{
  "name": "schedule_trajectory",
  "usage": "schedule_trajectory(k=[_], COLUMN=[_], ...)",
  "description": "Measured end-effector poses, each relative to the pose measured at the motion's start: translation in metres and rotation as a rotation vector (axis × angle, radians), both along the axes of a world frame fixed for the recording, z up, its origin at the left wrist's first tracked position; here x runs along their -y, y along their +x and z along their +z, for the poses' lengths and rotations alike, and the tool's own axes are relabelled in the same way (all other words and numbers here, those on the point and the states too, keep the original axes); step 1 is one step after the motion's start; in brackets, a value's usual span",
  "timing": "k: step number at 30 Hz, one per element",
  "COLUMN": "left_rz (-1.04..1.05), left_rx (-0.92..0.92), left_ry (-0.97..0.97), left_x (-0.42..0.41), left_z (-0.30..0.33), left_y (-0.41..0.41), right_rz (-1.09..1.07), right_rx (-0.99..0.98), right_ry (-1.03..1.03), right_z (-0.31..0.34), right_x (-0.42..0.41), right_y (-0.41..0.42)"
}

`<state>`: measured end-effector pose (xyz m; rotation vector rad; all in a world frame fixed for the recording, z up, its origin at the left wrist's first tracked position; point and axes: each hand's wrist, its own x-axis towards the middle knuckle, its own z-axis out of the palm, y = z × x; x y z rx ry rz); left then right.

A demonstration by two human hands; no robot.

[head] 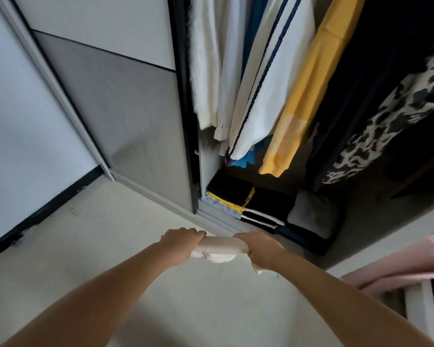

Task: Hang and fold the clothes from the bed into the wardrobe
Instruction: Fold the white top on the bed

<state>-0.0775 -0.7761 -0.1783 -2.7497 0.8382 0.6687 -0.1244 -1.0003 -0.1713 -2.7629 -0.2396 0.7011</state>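
Pale floor runs up to the open wardrobe, where shirts hang above folded stacks on its bottom shelf. Both hands hold a folded pale pink garment out over the floor near the wardrobe: left hand grips one end, right hand the other.

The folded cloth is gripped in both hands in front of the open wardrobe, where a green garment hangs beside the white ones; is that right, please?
Not quite: the head view shows that garment is yellow, not green. Both hands, left and right, do grip the cloth before the wardrobe.
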Motion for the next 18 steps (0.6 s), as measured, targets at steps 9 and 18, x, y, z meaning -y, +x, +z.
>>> schedule_trajectory(k=[9,18], left_rz=[0.021,-0.168], left_rx=[-0.122,-0.156], left_ry=[0.072,-0.069], left_x=[-0.012,-0.003], left_z=[-0.067,-0.215], left_y=[0.137,0.283], right_rz=[-0.206,-0.434], right_rx=[-0.070,-0.148], right_ry=[0.002,-0.006], right_z=[-0.070,-0.230], right_x=[-0.034,-0.032], right_y=[0.110,0.218])
